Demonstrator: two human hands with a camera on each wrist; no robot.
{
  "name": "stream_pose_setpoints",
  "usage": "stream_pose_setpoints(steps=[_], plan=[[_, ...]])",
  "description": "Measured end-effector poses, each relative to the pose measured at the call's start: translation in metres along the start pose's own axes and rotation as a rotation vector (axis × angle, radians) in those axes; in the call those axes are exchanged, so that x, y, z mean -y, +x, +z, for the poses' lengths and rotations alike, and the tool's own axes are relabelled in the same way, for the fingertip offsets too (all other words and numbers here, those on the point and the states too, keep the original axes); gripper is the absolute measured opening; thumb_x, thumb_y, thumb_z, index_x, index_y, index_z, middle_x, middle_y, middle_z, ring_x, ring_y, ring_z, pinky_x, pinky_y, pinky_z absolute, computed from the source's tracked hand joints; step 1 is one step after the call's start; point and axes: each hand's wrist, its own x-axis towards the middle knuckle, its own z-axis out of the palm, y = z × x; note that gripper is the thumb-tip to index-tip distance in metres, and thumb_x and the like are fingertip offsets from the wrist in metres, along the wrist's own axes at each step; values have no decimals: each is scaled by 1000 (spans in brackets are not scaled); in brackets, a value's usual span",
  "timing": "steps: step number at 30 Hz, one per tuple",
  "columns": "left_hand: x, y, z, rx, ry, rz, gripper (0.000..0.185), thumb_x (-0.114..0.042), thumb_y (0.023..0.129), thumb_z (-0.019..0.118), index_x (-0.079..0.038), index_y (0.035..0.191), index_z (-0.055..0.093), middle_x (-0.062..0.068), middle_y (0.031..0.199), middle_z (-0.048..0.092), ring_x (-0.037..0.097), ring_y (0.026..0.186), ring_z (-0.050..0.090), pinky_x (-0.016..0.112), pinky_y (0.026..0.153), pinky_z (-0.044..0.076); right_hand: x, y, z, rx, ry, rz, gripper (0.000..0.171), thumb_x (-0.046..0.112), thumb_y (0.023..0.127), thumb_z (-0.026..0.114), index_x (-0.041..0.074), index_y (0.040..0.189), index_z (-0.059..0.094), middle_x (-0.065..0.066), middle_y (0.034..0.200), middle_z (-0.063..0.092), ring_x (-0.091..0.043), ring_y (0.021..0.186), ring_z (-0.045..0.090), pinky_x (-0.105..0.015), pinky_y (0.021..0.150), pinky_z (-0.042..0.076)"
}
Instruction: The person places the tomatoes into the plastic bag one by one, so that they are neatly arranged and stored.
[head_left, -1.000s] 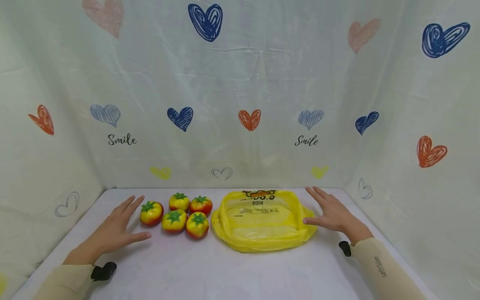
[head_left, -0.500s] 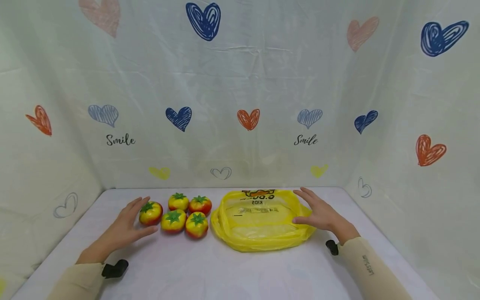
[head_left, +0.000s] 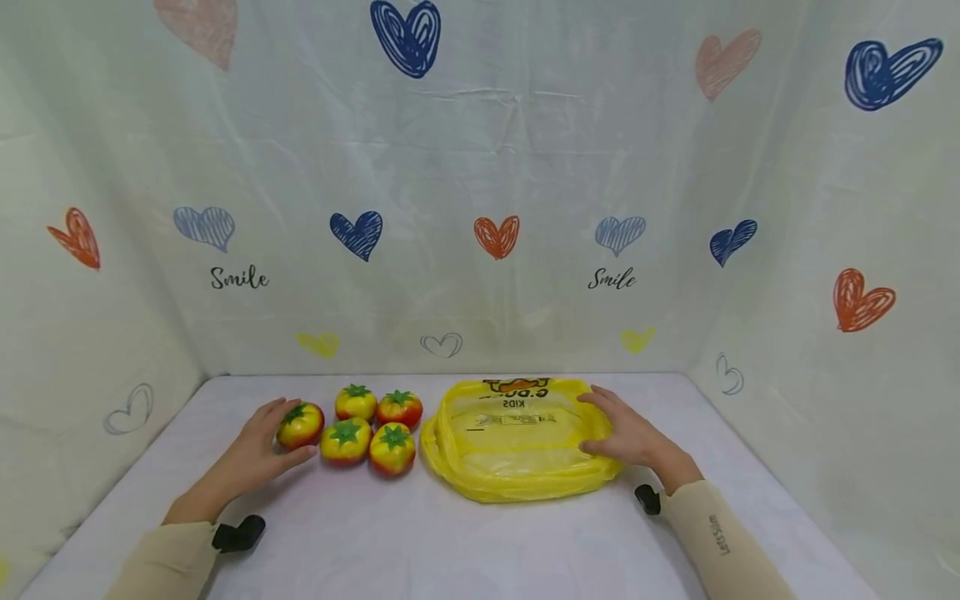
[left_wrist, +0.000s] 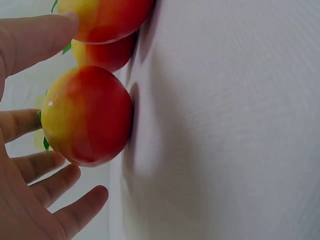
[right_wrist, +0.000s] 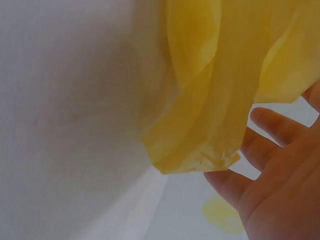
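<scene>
Glossy smooth red-and-yellow toy tomatoes, thin crinkled shiny yellow plastic bag, matt white cloth-covered table

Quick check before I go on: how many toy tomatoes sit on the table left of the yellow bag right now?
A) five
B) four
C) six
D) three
A: the head view shows five toy tomatoes clustered on the table left of the yellow bag, with the left hand beside the leftmost one.
</scene>
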Motion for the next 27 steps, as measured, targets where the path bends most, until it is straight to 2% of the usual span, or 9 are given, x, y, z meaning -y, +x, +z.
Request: stream_pose_setpoints(steps=[5,9,21,27], plan=[[1,0,1,-10,-5,4,85,-45,83,70,6,140,34,31,137,31,50,123,32,70,96,30,2,3,2,15,9,24,73,26,76,75,11,141,44,-17,154,23,-40,137,26,-63,105,26],[0,0,1,-10,-5,-10,83,-44,84,69,6,140,34,31,136,32,49,122,33,69,96,31,3,5,4,9,26,57,73,22,75,75,11,140,44,-18,152,27,-40,136,28,-62,106,25],[0,3,4,-30,-39,-3,73,-28,87,70,8,139,34,34,134,32,50,119,37,67,96,33,0,4,6,-12,43,83,79,20,75,74,13,144,38,-15,149,33,-38,134,32,-60,107,25],[0,3,6,-36,-60,-22,73,-28,87,70,8,139,33,34,133,31,51,118,36,68,97,32,-2,2,4,-6,47,52,80,18,76,74,12,146,35,-16,150,33,-38,135,30,-60,108,24]])
